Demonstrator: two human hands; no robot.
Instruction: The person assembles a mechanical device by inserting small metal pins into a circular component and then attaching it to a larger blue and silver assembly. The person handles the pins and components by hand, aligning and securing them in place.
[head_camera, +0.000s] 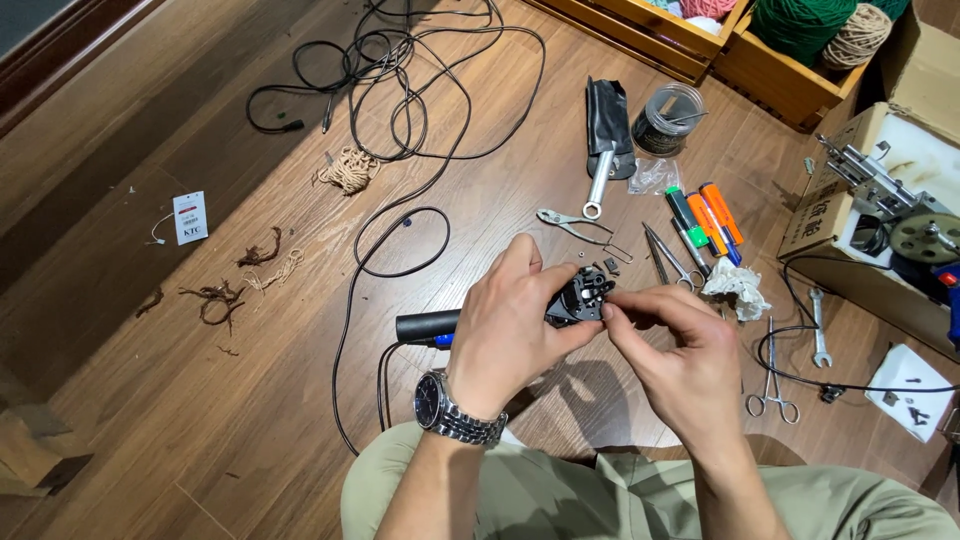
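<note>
Left hand (510, 325) clamps the black part (582, 297); right hand (665, 345) pinches its edge. I judge small pieces could spring loose onto the floor (200, 430).

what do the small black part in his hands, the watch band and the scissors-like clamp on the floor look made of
Small black part: looks like matte moulded plastic, dull with little shine; the left hand and right hand hide much of it. Watch band: polished metal links, bright glints. Clamp: bare silvery metal, probably steel, thin and shiny against the wooden floor.
</note>
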